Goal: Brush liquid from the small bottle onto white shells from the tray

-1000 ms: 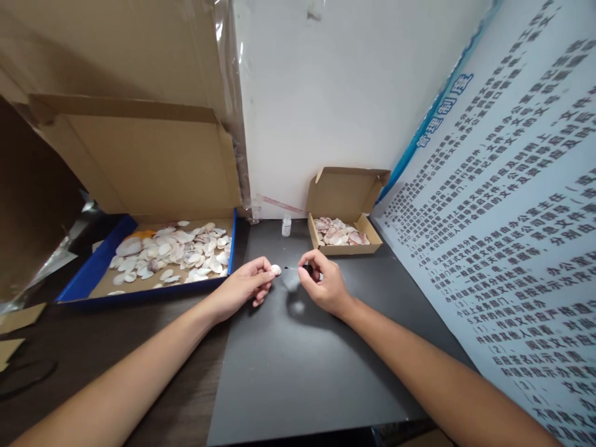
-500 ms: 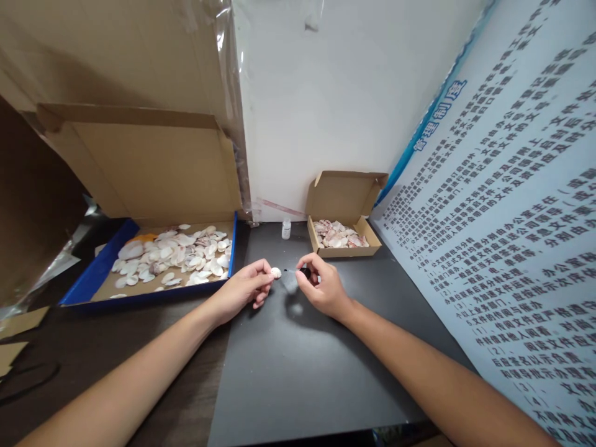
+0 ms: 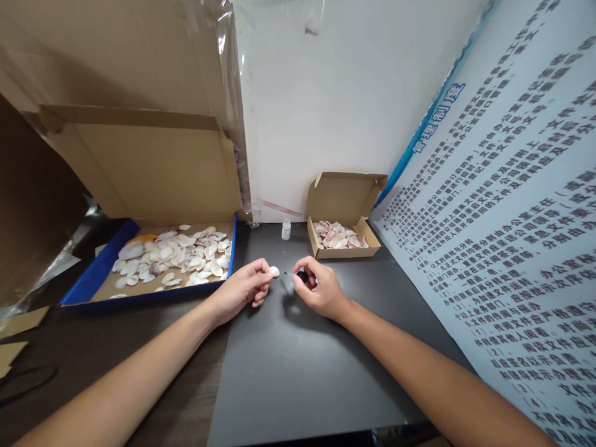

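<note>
My left hand (image 3: 244, 288) pinches a small white shell (image 3: 274, 271) between thumb and fingertips above the dark mat (image 3: 298, 366). My right hand (image 3: 319, 290) is closed on a small black-capped brush (image 3: 300, 275) whose thin tip points at the shell. A large blue-edged box (image 3: 100, 273) to the left holds several white shells (image 3: 177, 253). A small cardboard box (image 3: 344, 248) behind my right hand holds several pinkish shells (image 3: 339, 235). A little white bottle (image 3: 285, 230) stands between the boxes by the wall.
A white wall rises at the back and a printed poster (image 3: 503, 236) leans along the right side. Cardboard flaps (image 3: 139, 161) stand behind the large box. Cardboard scraps (image 3: 18, 323) and a black cord (image 3: 28, 382) lie at the far left.
Both hands have stayed close together, drifting slightly left. The brush tip stays next to the shell.
</note>
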Motion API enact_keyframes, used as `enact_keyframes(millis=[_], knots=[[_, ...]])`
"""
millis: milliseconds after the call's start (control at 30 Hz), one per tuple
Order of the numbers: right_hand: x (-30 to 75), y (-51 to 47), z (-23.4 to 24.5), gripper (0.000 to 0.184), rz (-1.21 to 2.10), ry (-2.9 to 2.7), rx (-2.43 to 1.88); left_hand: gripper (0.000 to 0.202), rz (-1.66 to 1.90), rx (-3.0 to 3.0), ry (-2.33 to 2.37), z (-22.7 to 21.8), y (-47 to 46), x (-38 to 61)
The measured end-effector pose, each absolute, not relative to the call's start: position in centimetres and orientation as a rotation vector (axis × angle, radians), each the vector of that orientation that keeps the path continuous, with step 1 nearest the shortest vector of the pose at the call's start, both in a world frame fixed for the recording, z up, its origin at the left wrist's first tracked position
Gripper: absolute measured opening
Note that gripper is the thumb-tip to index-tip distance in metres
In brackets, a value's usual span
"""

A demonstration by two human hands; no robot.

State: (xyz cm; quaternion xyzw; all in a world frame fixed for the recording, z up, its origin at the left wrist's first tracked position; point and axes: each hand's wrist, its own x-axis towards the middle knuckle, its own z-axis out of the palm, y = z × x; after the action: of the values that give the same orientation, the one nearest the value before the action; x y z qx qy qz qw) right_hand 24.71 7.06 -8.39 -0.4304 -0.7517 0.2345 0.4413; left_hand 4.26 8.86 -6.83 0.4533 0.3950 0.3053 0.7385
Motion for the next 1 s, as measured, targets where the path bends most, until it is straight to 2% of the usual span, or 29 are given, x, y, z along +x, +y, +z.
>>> enact_keyframes(millis=[1000], knots=[[24.78,7.10,-8.28,0.012,0.589,-1.864,-1.136,0.032,0.665,1.030,0.871,-6.79,8.80,4.32]])
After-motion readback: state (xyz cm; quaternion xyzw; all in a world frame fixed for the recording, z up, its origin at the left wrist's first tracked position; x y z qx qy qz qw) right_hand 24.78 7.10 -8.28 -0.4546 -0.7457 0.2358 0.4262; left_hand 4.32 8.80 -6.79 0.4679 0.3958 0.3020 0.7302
